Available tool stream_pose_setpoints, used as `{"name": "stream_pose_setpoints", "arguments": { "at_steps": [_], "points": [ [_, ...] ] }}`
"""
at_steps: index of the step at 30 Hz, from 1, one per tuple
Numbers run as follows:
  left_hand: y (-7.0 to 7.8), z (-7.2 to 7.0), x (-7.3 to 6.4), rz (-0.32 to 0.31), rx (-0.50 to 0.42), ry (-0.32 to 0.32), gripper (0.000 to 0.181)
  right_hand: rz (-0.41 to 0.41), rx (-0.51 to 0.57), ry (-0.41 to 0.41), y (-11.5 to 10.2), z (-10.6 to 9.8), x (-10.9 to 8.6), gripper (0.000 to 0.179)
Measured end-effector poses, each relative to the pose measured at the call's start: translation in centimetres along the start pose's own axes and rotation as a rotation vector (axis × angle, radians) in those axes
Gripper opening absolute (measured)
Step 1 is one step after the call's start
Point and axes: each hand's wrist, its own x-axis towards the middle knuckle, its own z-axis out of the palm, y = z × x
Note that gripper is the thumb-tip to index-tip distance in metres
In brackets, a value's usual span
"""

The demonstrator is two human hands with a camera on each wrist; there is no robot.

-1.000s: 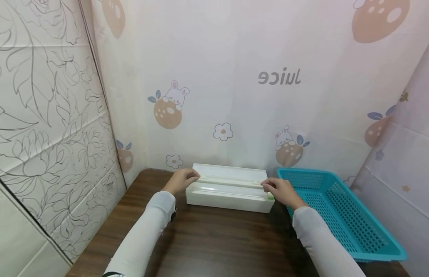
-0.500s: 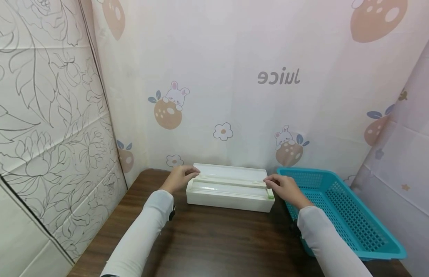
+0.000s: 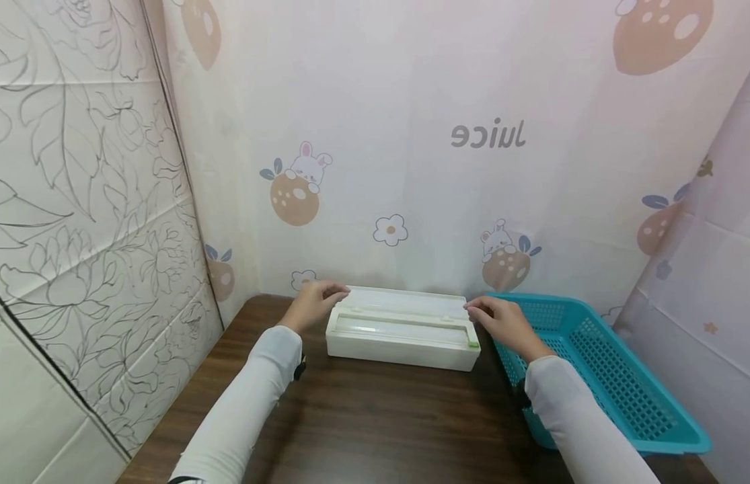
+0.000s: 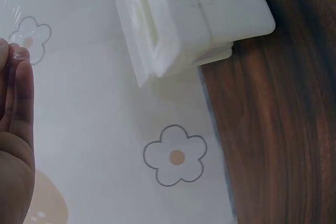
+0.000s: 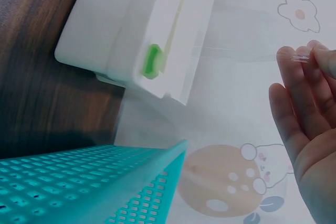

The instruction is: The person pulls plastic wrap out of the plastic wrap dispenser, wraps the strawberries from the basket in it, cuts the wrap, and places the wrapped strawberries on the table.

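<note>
A white cling film dispenser (image 3: 401,357) lies along the back of the table, with a green slider (image 3: 473,344) at its right end. Clear cling film (image 5: 247,53) stretches from it to the hands; most of the sheet is hard to see. At the box's left back corner, my left hand (image 3: 314,306) pinches one corner of the film between thumb and fingers, raised above the box. My right hand (image 3: 506,326) pinches the other corner beyond the right end. Both wrist views show film gathered at the fingertips.
A teal mesh basket (image 3: 623,363) stands at the right, beneath and beside my right forearm. Close behind the dispenser hangs a printed curtain (image 3: 389,168). The dark wooden table (image 3: 375,423) extends in front of the box.
Both hands have risen and moved back from the dispenser's slot, drawing film with them. The right hand has also shifted a little to the right. The dispenser has barely moved.
</note>
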Motion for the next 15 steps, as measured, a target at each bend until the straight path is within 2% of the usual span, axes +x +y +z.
{"name": "stream_pose_setpoints", "arguments": {
  "at_steps": [9,15],
  "points": [
    [1.2,-0.9,0.5,-0.002,-0.002,0.004,0.016,0.009,-0.009,0.02,-0.7,-0.9,0.2,0.022],
    [2.0,-1.4,1.1,0.049,0.01,0.035,0.018,0.006,0.007,0.042,-1.5,-2.0,0.1,0.025]
  ]
}}
